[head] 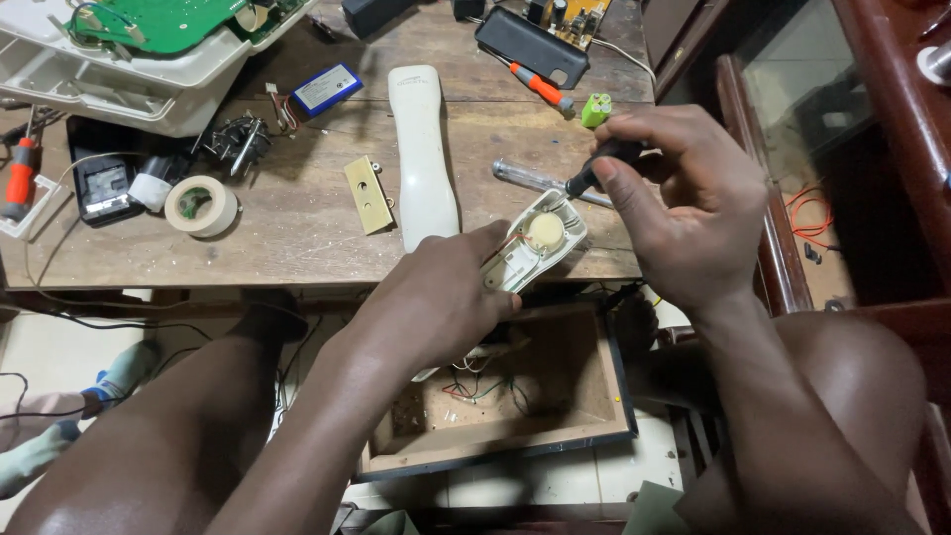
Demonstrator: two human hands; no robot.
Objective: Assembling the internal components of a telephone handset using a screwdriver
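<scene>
My left hand [441, 297] grips the lower half of an opened white telephone handset [535, 243], whose round cream speaker disc faces up. My right hand [684, 198] holds a dark-handled screwdriver [594, 170], its tip pointing down at the top end of the handset. The handset's other white shell [424, 149] lies lengthwise on the wooden table [297, 223] just left of my hands. A clear-handled screwdriver [535, 180] lies on the table under my right hand.
On the table lie a brass plate [368, 194], a tape roll [201, 205], a blue battery pack [327, 88], an orange-handled screwdriver [540, 89], a small green part [595, 110] and an opened white device with a green board [149, 50]. An open wooden box [505, 391] with wires sits below the table edge.
</scene>
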